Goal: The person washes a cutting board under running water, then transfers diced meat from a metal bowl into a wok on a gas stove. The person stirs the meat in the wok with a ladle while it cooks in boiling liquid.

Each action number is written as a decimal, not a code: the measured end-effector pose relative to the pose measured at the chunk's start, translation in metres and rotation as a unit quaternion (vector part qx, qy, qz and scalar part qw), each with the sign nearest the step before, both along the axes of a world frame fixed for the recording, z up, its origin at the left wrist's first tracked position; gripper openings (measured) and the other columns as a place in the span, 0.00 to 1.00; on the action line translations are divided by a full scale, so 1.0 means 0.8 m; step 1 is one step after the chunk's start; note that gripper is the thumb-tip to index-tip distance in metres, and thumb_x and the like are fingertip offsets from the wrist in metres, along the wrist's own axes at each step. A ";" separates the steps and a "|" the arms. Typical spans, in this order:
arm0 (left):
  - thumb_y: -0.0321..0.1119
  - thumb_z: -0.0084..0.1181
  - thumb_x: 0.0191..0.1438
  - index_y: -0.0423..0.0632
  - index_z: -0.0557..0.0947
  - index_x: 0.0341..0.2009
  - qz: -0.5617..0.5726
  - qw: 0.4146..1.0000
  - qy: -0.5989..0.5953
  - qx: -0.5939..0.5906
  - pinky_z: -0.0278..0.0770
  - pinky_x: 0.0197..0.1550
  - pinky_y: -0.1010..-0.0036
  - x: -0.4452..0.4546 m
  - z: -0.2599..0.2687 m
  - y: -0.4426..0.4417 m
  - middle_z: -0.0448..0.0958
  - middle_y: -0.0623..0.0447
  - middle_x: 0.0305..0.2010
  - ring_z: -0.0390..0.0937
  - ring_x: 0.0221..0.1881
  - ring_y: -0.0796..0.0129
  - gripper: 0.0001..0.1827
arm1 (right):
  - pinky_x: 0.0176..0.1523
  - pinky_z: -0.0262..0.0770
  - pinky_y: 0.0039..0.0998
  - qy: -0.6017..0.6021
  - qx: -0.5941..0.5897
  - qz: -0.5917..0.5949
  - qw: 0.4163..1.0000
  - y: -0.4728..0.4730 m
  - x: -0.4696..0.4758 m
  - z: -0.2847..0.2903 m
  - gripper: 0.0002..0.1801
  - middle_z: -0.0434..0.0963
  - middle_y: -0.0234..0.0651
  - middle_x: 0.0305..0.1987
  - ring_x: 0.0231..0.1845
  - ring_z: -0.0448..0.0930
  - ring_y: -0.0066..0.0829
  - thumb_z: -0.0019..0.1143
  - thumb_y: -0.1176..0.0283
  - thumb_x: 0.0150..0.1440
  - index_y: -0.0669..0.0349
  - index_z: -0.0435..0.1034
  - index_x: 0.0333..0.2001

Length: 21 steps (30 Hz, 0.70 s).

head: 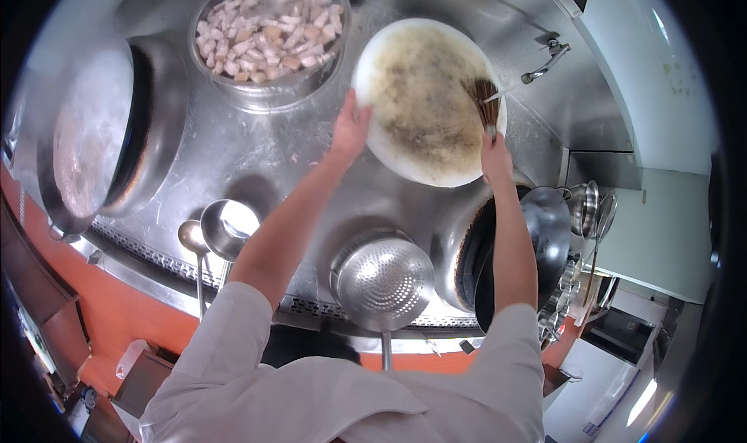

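A thick, round white board point(429, 107), which looks like a cutting board, has brown and dark stains across its face. My left hand point(351, 126) grips its left edge, with the thumb on the near side. In my right hand point(496, 158) is a bamboo wok brush point(488, 104), its dark bristles against the board's right side. A wall faucet point(547, 64) sends a thin stream of water onto the bristles. The underside of the board is hidden, as are the fingers beneath its left edge.
A large metal pot point(274, 90) of cut pale meat stands at the back. On the left, a wok point(87, 133) holds steaming liquid. A perforated strainer point(385, 282), a ladle point(194, 237) and a small metal pot point(229, 228) lie near the front; a dark wok point(545, 238) is at right.
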<state>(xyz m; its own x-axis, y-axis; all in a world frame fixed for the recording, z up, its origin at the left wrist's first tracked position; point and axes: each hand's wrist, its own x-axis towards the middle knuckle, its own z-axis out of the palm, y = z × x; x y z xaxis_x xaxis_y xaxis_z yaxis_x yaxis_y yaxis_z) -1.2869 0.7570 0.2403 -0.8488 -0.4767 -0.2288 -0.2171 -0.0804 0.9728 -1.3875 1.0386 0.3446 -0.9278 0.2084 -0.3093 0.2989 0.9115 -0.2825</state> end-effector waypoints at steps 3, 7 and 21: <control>0.37 0.49 0.63 0.37 0.60 0.66 -0.002 0.997 0.053 0.052 0.60 0.64 0.72 -0.010 -0.017 0.016 0.65 0.42 0.66 0.64 0.65 0.61 0.30 | 0.49 0.72 0.53 0.072 -0.021 0.052 0.996 -0.073 -0.068 -0.027 0.26 0.78 0.52 0.47 0.45 0.78 0.58 0.37 0.51 0.63 0.53 0.61 0.58; 0.38 0.47 0.64 0.37 0.61 0.65 0.068 0.993 0.054 -0.078 0.62 0.63 0.72 -0.012 -0.035 0.019 0.67 0.42 0.64 0.67 0.63 0.62 0.29 | 0.44 0.73 0.52 0.126 -0.041 0.256 0.957 -0.174 -0.004 -0.046 0.24 0.79 0.54 0.39 0.40 0.78 0.59 0.39 0.54 0.63 0.54 0.61 0.58; 0.41 0.47 0.62 0.39 0.60 0.65 0.021 0.998 0.040 -0.041 0.59 0.65 0.65 -0.018 -0.024 0.021 0.64 0.35 0.63 0.62 0.65 0.47 0.31 | 0.46 0.72 0.56 0.080 0.075 0.131 0.985 -0.059 0.006 -0.046 0.25 0.79 0.57 0.38 0.40 0.78 0.60 0.36 0.51 0.64 0.53 0.56 0.59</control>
